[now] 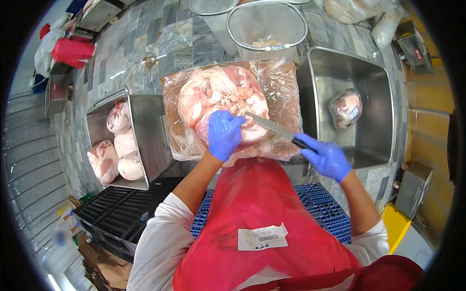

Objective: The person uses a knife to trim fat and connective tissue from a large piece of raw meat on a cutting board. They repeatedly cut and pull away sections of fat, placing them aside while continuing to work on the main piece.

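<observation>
A large piece of raw meat (199, 104), pink with pale fat, lies on a brown board covered in clear plastic (281, 92) in front of me. My left hand (224, 135), in a blue glove, is closed at the meat's near middle; whether its fingers pinch a bit of the meat is hidden. My right hand (326, 157), also blue-gloved, grips the black handle of a knife (272, 127). The blade points left and away from me, its tip at the meat's surface just right of my left hand.
A metal bin (153, 140) on the left holds several meat pieces (130, 166). Another metal bin (376, 131) on the right contains one wrapped meat piece (346, 109). Beyond the board stand bag-lined containers with metal rims (307, 36). A person in a red apron (70, 52) is far left.
</observation>
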`<state>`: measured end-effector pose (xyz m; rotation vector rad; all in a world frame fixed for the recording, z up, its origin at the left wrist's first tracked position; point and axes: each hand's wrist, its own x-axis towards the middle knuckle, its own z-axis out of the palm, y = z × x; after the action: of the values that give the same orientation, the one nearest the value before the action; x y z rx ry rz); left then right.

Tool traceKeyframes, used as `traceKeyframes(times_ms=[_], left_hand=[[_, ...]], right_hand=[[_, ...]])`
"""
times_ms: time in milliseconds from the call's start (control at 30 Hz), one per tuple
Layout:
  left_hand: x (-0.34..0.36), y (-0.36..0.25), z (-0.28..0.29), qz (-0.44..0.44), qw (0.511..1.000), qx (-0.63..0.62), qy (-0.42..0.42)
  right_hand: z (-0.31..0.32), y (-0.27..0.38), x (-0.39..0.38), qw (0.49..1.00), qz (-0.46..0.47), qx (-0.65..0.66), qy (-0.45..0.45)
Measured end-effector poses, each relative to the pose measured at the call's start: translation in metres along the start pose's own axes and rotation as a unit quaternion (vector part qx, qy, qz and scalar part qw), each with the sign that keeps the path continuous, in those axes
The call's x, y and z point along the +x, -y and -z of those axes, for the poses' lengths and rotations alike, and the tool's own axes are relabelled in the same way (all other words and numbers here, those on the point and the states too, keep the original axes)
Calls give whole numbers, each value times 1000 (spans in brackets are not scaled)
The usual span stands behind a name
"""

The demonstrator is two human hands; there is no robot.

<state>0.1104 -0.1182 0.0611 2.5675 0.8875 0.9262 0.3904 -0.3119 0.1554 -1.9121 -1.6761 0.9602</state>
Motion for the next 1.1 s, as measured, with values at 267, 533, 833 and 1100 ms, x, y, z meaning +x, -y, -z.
traceKeyframes(times_ms=[267, 533, 833, 1100], left_hand=[[-5, -7, -6, 8, 1000, 13, -19], [4, -9, -9, 21, 999, 8, -41], [-2, 7, -5, -2, 1000, 13, 8], [-3, 17, 14, -57, 997, -30, 44]], right_hand=[[99, 63, 15, 948, 10, -305, 87], [-13, 21, -23, 960, -47, -274, -26], [-24, 5, -29, 992, -50, -106, -41], [87, 4, 33, 954, 79, -282, 68]])
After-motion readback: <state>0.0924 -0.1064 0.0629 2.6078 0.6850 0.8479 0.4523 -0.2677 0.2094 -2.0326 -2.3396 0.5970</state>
